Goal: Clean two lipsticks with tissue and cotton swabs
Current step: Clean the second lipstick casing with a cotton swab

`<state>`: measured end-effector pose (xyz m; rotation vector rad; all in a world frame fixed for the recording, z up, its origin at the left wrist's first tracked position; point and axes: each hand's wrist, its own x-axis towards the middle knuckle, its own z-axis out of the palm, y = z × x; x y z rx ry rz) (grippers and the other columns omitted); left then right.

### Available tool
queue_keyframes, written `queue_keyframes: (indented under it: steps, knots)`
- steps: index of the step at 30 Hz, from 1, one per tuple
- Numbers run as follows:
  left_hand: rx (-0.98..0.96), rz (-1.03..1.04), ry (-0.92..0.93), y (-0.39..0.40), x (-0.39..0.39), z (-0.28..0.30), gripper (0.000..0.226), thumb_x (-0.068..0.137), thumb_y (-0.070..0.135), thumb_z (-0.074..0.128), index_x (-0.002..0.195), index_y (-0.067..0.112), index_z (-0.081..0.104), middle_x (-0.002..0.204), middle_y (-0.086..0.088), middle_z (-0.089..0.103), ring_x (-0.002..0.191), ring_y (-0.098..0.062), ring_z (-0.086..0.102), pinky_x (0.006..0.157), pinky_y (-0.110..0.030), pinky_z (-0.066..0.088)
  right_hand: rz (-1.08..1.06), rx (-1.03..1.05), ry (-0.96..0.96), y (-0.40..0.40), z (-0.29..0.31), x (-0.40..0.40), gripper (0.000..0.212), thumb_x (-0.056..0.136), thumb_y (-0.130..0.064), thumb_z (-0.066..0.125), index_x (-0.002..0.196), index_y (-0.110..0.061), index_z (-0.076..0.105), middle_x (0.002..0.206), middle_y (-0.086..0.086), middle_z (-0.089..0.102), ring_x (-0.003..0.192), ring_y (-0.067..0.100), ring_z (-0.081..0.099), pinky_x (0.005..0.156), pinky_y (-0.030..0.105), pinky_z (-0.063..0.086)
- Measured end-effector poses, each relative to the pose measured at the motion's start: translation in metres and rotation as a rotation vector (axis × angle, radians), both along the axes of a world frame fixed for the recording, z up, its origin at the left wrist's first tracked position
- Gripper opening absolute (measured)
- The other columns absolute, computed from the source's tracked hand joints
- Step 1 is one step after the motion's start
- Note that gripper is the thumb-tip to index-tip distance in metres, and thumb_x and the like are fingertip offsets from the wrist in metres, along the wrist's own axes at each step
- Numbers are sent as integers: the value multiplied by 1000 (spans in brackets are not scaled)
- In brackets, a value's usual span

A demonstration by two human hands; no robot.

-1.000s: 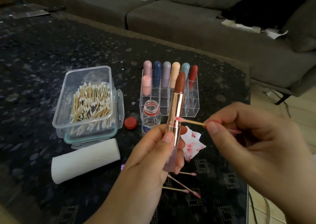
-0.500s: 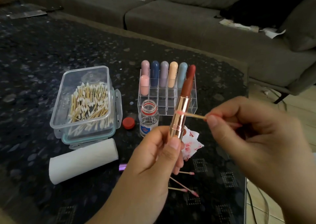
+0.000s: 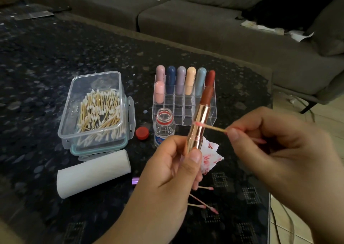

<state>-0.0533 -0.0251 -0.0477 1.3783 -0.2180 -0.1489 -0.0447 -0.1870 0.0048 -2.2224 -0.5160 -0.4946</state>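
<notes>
Centre of the frame: rose-gold metal lipstick tube with brown-red bullet extended [image 3: 200, 124], upright and leaning slightly right, grasped low on the barrel by the left hand [image 3: 167, 173], thumb in front, grip clenched around it. Right of centre: right hand [image 3: 275, 147], grip pinched on a thin wooden cotton swab [image 3: 210, 126], pink-stained tip touching the shiny collar at mid-barrel, just below the bullet.

Step in hand, by judgement: wiping colour off the metal collar. To do it well: light pressure only, tip run along the seam around the barrel; tube turned slowly in the left grip rather than the swab hand circling; tip kept off the soft bullet above to avoid gouging it; fresh swab taken once the pink tip starts smearing instead of lifting.

On the dark speckled counter [image 3: 46, 61]: clear plastic box of cotton swabs [image 3: 96, 109] at centre left, white tissue roll [image 3: 93, 173] below it, small open clear bottle [image 3: 163, 128] with red cap [image 3: 142, 133] beside it, clear acrylic rack of pastel capsule-shaped lipsticks [image 3: 184, 94] behind, crumpled red-stained tissue [image 3: 210, 156] just behind the held tube, used pink-tipped swabs [image 3: 202, 202] at lower centre.

Writing: blue-and-red label on the bottle, mostly hidden, not readable; faint script on the capsule caps, too small to read.
</notes>
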Motion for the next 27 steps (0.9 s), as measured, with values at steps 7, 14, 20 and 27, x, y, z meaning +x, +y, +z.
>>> queue_keyframes:
  steps: [7,14,20,27]
  knots:
    - [16,45,-10,0,-1,4,8,73,42,61,76,39,55,63,8,63,46,-2,53,44,-20,41,33,-23,8,0,0,0,14,77,-27,59,64,-20,61,52,5,49,45,13,44,45,10,32]
    - [-82,59,24,1,-1,3,16,72,49,51,81,40,59,67,4,60,53,-15,43,49,-26,36,51,-15,13,1,-2,-1,14,77,-26,59,65,-20,62,55,0,49,45,7,43,47,7,32]
    - [-48,45,-18,-1,-1,0,15,74,48,49,84,40,57,67,5,60,52,-11,45,47,-21,38,59,-3,31,1,-2,0,13,77,-27,59,66,-21,63,55,2,51,46,9,45,47,8,34]
    - [-2,48,-57,0,-2,-2,16,76,48,48,89,42,57,67,8,60,51,-6,46,48,-21,40,46,13,38,-3,0,0,11,75,-27,58,66,-20,59,51,5,49,43,13,43,45,9,33]
